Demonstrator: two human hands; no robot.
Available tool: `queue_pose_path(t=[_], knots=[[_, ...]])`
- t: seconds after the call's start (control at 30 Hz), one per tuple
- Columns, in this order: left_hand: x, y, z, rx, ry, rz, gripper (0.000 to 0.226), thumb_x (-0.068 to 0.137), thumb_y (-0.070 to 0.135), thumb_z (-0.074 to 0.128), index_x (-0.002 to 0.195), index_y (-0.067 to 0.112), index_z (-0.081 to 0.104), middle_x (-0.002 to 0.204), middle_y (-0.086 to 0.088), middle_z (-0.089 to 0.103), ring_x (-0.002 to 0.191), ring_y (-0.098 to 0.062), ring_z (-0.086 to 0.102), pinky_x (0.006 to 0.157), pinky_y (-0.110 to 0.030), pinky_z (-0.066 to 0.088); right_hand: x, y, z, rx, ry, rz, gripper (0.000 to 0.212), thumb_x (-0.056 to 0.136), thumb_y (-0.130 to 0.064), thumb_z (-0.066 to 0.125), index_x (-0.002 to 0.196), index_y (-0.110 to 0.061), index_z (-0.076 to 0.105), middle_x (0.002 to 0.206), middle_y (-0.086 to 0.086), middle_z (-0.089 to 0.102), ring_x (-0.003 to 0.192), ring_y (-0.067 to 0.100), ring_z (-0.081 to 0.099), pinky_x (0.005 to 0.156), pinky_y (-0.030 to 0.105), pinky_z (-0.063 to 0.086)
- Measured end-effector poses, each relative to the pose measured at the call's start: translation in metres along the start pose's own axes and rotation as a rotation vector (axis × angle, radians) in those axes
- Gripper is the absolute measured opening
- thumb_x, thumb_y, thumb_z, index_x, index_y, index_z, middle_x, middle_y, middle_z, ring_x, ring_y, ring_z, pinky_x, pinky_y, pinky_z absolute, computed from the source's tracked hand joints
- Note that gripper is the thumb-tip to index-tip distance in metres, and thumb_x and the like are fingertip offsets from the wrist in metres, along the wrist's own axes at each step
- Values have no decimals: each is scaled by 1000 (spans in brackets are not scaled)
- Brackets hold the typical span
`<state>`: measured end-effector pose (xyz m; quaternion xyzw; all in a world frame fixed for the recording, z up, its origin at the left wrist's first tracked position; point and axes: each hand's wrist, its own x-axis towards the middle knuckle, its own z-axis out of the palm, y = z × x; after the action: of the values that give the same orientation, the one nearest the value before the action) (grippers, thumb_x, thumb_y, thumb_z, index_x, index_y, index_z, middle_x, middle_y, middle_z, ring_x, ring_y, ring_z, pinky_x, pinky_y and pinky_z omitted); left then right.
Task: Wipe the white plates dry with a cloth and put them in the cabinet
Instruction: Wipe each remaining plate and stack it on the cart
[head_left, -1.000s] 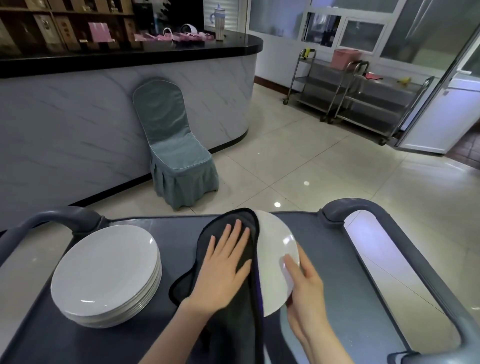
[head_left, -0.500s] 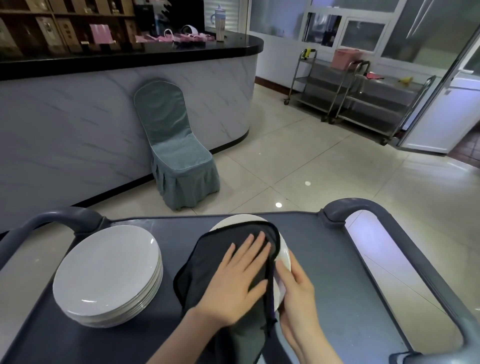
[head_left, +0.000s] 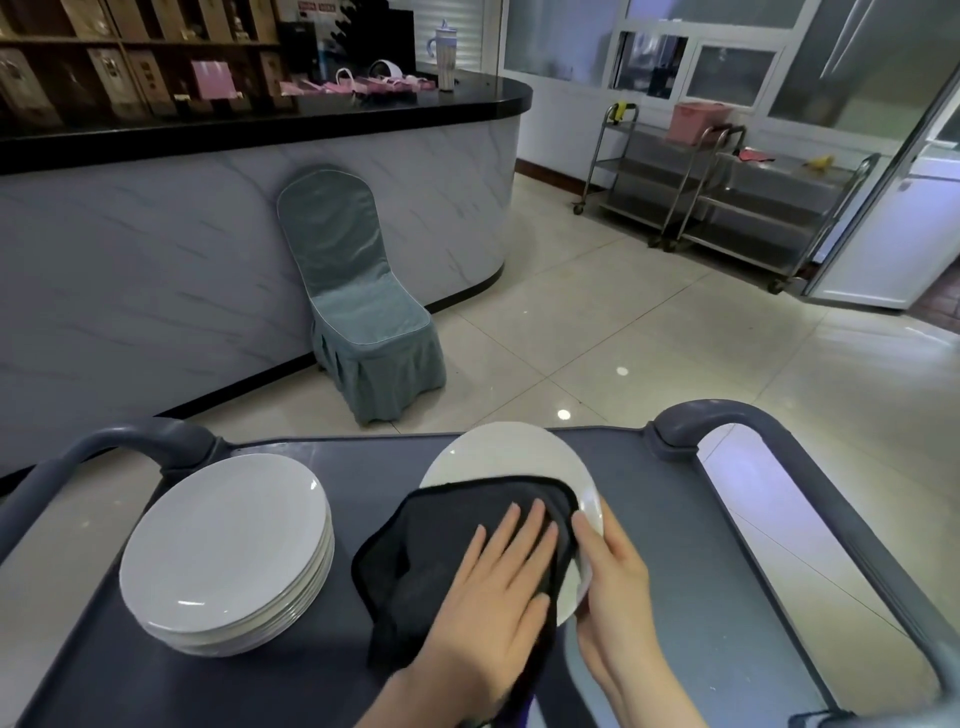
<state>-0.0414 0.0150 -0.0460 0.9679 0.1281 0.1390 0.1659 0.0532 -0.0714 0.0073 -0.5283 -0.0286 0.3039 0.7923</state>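
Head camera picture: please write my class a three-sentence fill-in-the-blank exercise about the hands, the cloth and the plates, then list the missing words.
1. The left hand presses a ____ cloth flat on a white plate.
2. The right hand grips the rim of the ____ being wiped.
3. A stack of plates stands on the cart, to the ____ of the cloth.

Missing words: black; plate; left.

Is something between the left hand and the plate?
Yes. The cloth lies under the flat left hand, covering the near half of the plate. The right hand holds the rim directly.
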Motion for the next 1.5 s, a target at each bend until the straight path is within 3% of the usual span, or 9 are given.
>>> queue_pose_path(t=[0.17, 0.33, 0.57, 0.77, 0.97, 1.1, 1.2, 1.4, 1.5], knots=[[40, -30, -27, -67, 84, -180, 57, 103, 42, 17, 151, 32, -12, 159, 14, -25, 147, -4, -25, 121, -30, -14, -12, 7, 8, -64, -75, 31, 32, 98, -6, 55, 125, -17, 68, 121, 5, 72, 117, 25, 66, 105, 44, 47], [22, -55, -28, 2, 17, -182, 62, 99, 53, 14, 154, 34, -9, 162, 14, -19, 148, -3, -21, 123, -32, -10, 0, -19, 0, -75, 7, -31, 29, 97, -9, 58, 116, -26, 72, 113, -3, 76, 104, 17, 72, 79, 29, 56], [-14, -20, 4, -48, -65, -130, 65, 92, 40, 16, 152, 36, -10, 160, 21, -21, 148, -5, -21, 119, -38, -20, 3, -15, -5, -49, 24, -69, 31, 98, -7, 56, 122, -22, 69, 118, -2, 74, 113, 19, 68, 92, 35, 52], [24, -15, -18, -63, 72, -81, 61, 98, 48, 13, 149, 35, -17, 159, 17, -27, 148, -7, -25, 121, -36, -16, -8, 2, 6, -81, -146, -72, 34, 99, -5, 53, 127, -19, 67, 122, 1, 72, 115, 16, 67, 95, 28, 55], [49, -41, -53, -128, 248, 21, 67, 95, 55, 45, 153, 30, 25, 163, 6, 22, 152, -13, 10, 123, -40, 3, -9, -11, 3, -309, -321, -160, 42, 99, -5, 54, 123, -36, 69, 124, -8, 71, 115, 11, 67, 93, 23, 54], [52, -63, -74, -432, 254, -226, 22, 87, 43, 66, 106, 37, 57, 101, 25, 62, 98, 5, 54, 90, -25, 42, -3, -30, -7, -566, -397, -286, 37, 99, -17, 59, 121, -45, 67, 124, -17, 69, 116, 3, 63, 89, 15, 49], [40, -75, -75, -651, 200, -329, 13, 91, 30, 68, 83, 27, 58, 75, 11, 65, 70, 5, 56, 69, -22, 42, 2, -42, -12, -672, -408, -320, 32, 94, -31, 55, 117, -51, 66, 124, -23, 67, 116, -1, 61, 89, 11, 47], [48, -59, -87, -470, 30, -137, 17, 82, 50, 67, 78, 38, 56, 70, 13, 61, 69, -3, 57, 68, -23, 44, 8, -30, -7, -816, -474, -377, 40, 101, -9, 55, 118, -44, 66, 120, -26, 67, 115, -3, 60, 91, 8, 41], [42, -61, -86, -561, 59, -169, 19, 87, 36, 70, 74, 39, 57, 70, 13, 61, 67, 0, 56, 65, -17, 42, 12, -33, -5, -822, -453, -402, 39, 100, -10, 57, 113, -45, 68, 116, -24, 69, 112, -3, 62, 89, 9, 43]])
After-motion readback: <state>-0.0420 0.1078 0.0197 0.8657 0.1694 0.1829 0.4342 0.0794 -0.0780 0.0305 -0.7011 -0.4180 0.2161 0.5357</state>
